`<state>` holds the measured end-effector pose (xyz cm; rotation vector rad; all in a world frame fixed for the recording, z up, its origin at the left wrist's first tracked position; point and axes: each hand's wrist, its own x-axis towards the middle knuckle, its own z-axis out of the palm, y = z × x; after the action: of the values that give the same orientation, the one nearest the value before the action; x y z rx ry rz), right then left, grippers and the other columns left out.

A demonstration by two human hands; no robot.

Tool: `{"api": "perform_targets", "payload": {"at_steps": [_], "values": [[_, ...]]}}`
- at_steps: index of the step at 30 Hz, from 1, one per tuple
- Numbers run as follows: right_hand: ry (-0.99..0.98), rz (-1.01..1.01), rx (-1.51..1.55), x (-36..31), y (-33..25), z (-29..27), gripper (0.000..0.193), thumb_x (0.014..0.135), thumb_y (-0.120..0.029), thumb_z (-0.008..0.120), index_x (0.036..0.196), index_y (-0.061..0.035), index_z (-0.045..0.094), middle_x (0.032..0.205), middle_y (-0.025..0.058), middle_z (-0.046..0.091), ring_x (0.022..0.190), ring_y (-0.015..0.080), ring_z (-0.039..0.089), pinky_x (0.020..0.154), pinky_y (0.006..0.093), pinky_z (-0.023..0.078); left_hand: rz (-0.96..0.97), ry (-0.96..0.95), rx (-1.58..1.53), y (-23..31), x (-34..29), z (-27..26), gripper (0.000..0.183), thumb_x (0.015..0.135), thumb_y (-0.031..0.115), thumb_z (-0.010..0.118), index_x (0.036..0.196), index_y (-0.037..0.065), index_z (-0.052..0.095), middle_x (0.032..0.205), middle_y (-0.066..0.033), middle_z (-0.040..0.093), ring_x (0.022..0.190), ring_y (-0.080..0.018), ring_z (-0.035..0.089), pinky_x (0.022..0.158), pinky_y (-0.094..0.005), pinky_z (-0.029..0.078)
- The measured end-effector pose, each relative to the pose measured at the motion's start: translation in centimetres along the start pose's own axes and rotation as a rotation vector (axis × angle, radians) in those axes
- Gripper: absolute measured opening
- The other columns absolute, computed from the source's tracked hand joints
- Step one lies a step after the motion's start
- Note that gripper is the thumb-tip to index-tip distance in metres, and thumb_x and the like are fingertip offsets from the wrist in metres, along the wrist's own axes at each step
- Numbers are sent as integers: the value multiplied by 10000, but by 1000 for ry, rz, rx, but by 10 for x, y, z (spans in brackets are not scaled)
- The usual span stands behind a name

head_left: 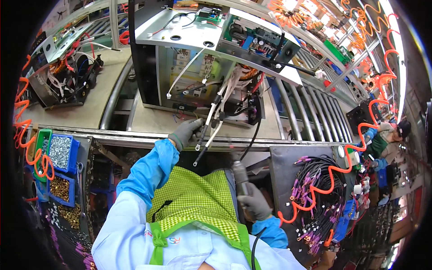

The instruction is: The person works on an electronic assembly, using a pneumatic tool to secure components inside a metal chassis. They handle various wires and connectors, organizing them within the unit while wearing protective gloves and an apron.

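Grey power screwdriver point(241, 177): located nearer the wearer than the open chassis and to the right of its centre, body roughly upright, front end blurred. The gloved right hand point(255, 203) encloses the lower body of the tool, fingers clamped around it.

White cables with black sleeves point(203, 136) hang from the chassis toward the wearer and end in bare ring terminals. The gloved left hand point(185, 134) is positioned at the near edge of the chassis, just beside these cables. Its fingers are curled; whether they are clamped on a cable cannot be told.

The open chassis point(191, 33) has a black side panel and a bare metal top plate. A populated circuit board point(252, 38) is seated in the upper right section of the chassis.

To the right of the chassis: a roller conveyor point(309, 110); nearer the wearer on that side, a bundle of black leads point(321, 184) with purple-sleeved ends. Farther right: an orange coiled hose point(371, 107) and a co-worker point(382, 143).

To the left of the chassis: a second open unit point(63, 83). Nearer the wearer on that side: a blue bin point(75, 155) of silver fasteners and an upright-lying wrench point(80, 180).
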<state>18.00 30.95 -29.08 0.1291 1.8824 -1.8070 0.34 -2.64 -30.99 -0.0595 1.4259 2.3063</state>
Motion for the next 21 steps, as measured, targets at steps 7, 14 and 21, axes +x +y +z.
{"api": "perform_targets", "payload": {"at_steps": [7,14,21], "values": [[-138,9,-74,21,-2,58,521,730,-183,719,1156,-14,472,800,10,473,595,81,484,525,241,436,7,125,-40,-22,4,8,293,952,340,479,975,78,607,692,17,550,510,-74,450,447,-230,370],[-85,14,-53,25,0,72,458,729,-155,703,1111,-28,485,787,26,499,557,81,479,483,237,428,-32,168,-66,-11,-21,1,315,940,349,492,888,54,588,773,-50,637,571,-117,601,442,-215,429],[-112,-9,-178,31,4,81,414,737,-125,688,1083,-21,486,781,28,502,593,84,489,490,240,427,-2,304,25,-19,-37,1,362,952,394,471,849,69,591,651,1,532,522,-96,509,451,-249,390]]}}
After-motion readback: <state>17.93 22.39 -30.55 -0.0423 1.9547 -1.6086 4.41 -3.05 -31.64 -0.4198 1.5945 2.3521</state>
